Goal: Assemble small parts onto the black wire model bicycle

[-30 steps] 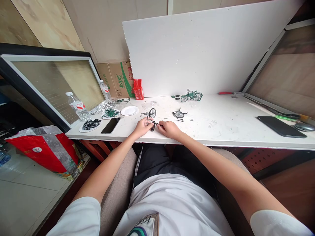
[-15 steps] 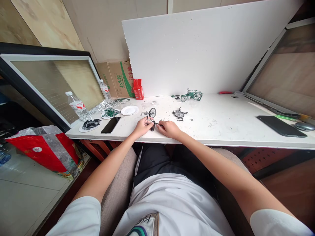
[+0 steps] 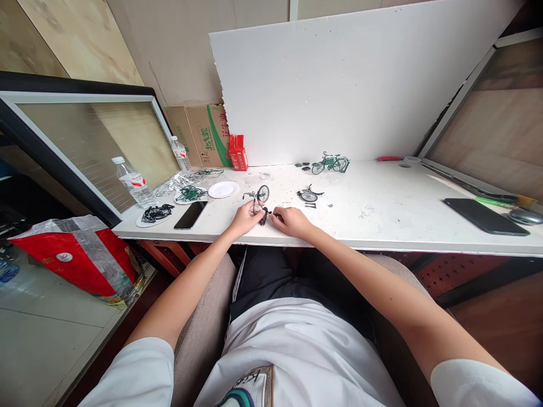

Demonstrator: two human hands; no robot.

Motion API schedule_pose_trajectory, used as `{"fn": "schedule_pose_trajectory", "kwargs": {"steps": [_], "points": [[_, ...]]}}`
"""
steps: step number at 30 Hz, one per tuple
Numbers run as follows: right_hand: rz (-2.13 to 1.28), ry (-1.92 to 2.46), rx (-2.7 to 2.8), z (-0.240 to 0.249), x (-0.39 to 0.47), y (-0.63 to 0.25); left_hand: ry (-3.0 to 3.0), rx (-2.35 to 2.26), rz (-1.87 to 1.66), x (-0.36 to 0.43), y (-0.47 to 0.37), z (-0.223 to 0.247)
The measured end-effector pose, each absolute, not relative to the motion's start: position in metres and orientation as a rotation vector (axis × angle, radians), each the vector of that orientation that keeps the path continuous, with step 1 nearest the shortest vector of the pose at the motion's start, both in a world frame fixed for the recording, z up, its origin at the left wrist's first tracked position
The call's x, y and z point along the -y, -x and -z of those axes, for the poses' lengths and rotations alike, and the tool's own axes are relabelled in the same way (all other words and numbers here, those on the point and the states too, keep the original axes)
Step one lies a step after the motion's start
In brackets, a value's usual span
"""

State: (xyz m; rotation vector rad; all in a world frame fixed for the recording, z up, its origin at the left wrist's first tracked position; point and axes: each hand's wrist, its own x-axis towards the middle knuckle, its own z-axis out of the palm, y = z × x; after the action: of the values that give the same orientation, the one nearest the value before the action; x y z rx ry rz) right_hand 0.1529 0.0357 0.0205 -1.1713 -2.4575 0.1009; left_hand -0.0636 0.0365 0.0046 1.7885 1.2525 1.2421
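Note:
Near the table's front edge, a small black model bicycle (image 3: pixel 263 194) with one spoked wheel showing is pinched in my left hand (image 3: pixel 246 219). Its lower part is partly covered by my fingers. My right hand (image 3: pixel 292 221) is closed at the model's right side, its fingertips on a tiny dark piece too small to name. A loose model wheel (image 3: pixel 309 195) with dark parts attached lies beyond my right hand, with small black bits beside it. Farther back stands a green model bicycle (image 3: pixel 331 163), upright near the white board.
On the left are plates of black parts (image 3: pixel 156 214) and green parts (image 3: pixel 190 194), a phone (image 3: pixel 190 215), a bare white plate (image 3: pixel 223 190) and water bottles (image 3: pixel 134 182). A red box (image 3: pixel 238 152) stands at the back. To the right lie a dark tablet-like slab (image 3: pixel 485 217) and a mouse (image 3: pixel 526 217).

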Motion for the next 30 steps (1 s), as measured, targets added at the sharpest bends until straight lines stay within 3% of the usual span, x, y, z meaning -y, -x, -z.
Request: {"fn": "schedule_pose_trajectory", "kwargs": {"steps": [30], "points": [[-0.083, 1.125, 2.447, -0.0154, -0.0402, -0.1533, -1.838, -1.252, -1.258, -0.0387, 0.0652, -0.001]]}}
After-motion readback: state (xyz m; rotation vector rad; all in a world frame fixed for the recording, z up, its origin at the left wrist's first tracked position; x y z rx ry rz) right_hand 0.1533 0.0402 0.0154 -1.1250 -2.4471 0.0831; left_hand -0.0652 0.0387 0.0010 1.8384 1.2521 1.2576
